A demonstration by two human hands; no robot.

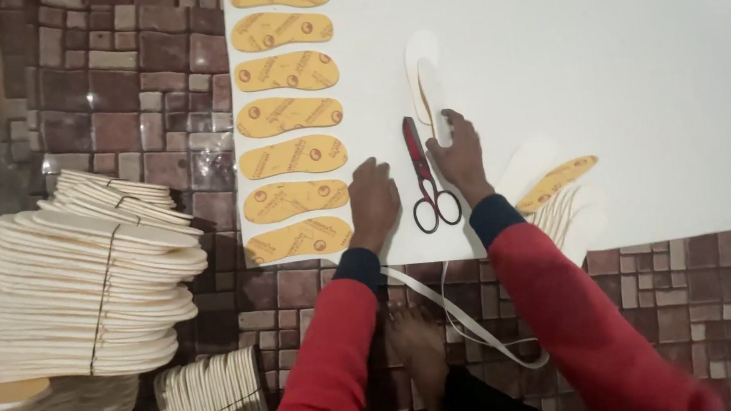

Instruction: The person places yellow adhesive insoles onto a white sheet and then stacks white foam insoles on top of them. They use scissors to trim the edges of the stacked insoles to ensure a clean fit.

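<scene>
My left hand [372,201] lies flat, fingers together, on a large white sheet [599,53], just right of a column of several yellow printed insoles [294,153]. My right hand [458,155] presses on the lower end of a white insole-shaped piece [425,72] lying on the sheet. Red-handled scissors [423,177] rest between the two hands, blades pointing away from me. Both arms wear red sleeves with dark cuffs.
Tied stacks of white insoles [81,274] sit on the patterned brick-like floor [135,85] at left, more [210,395] near my knee. A yellow insole [557,182] and white pieces lie right of my right wrist. A white strip [473,328] curls by my bare foot [417,342].
</scene>
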